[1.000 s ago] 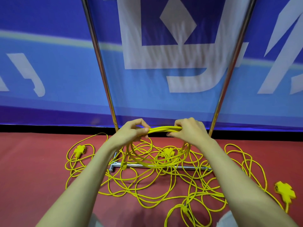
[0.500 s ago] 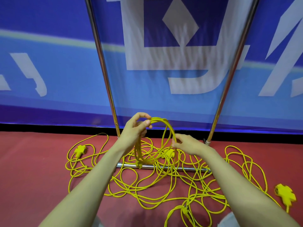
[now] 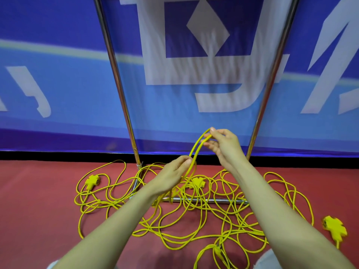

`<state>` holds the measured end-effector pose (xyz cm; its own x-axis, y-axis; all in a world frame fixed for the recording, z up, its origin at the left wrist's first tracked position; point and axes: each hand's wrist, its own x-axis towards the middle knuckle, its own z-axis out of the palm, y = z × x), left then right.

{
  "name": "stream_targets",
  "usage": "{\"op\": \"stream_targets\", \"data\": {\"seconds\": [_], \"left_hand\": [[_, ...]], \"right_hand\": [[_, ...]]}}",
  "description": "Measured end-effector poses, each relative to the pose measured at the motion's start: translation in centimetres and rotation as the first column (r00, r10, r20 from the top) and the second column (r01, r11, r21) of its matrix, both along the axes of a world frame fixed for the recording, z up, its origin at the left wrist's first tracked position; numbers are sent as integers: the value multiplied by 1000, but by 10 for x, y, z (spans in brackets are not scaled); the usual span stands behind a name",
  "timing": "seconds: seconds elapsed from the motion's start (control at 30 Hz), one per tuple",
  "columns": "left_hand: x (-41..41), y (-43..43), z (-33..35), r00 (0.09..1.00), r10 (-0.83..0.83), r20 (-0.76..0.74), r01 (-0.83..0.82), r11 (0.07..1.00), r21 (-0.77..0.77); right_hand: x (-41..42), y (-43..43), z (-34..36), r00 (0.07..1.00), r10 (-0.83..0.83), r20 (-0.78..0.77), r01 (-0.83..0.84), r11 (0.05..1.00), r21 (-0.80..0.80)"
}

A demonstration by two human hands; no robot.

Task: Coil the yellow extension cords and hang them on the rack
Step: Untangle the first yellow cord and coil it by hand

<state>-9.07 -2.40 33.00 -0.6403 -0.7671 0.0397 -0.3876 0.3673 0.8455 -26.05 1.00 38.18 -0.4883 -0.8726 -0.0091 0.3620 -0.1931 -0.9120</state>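
Observation:
Yellow extension cords [image 3: 196, 226] lie tangled in loose loops on the red floor around the base of a chrome rack [image 3: 204, 200]. My left hand [image 3: 174, 174] grips a small bundle of cord loops that hangs down below it. My right hand [image 3: 223, 143] is raised higher and pinches the top of a double strand of cord [image 3: 197, 150] that runs down to my left hand. The two upright rack poles [image 3: 116, 78] rise on either side of my hands.
A blue banner wall [image 3: 58, 94] stands right behind the rack. Yellow socket blocks lie on the floor at the left [image 3: 92, 181], in the middle [image 3: 198, 182] and at the far right [image 3: 335, 230]. Bare red floor [image 3: 35, 210] spreads to the left.
My right hand let go of the bundle top, dropped to a strand, then rose up and to the right, pulling a long loop. My left hand sank slightly with the bundle.

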Motion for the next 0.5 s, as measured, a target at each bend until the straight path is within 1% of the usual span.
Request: {"op": "stream_targets", "data": {"seconds": [0.07,0.17,0.23,0.27,0.3,0.33,0.4,0.43,0.47,0.5], "left_hand": [[-1,3,-1,998,-23,-61,26,999,47],[-2,5,-2,981,-56,-185,91,978,186],[-7,6,-2,975,-58,-213,98,979,181],[-10,6,-2,972,-35,-233,78,981,179],[-13,7,-1,966,11,-258,40,980,193],[-16,7,0,954,72,-293,-4,974,226],[-19,4,1,906,215,-364,-101,946,308],[-19,2,3,869,291,-400,-146,924,354],[-18,-1,4,822,362,-440,-178,896,406],[-18,-4,5,771,423,-476,-192,867,459]], "right_hand": [[0,-4,-2,998,-37,51,38,999,-20],[-2,-6,-6,992,-72,104,76,997,-34],[-4,-5,-8,988,-46,144,51,998,-26],[-4,-5,-9,989,-13,149,15,1000,-12],[-3,-4,-10,992,21,121,-24,999,23],[-2,-4,-12,998,44,46,-48,995,88],[5,-2,-15,981,81,-178,-39,973,228],[11,0,-17,951,141,-275,-61,958,280],[18,3,-20,901,238,-362,-115,937,330],[26,6,-25,828,351,-438,-180,905,385]]}}
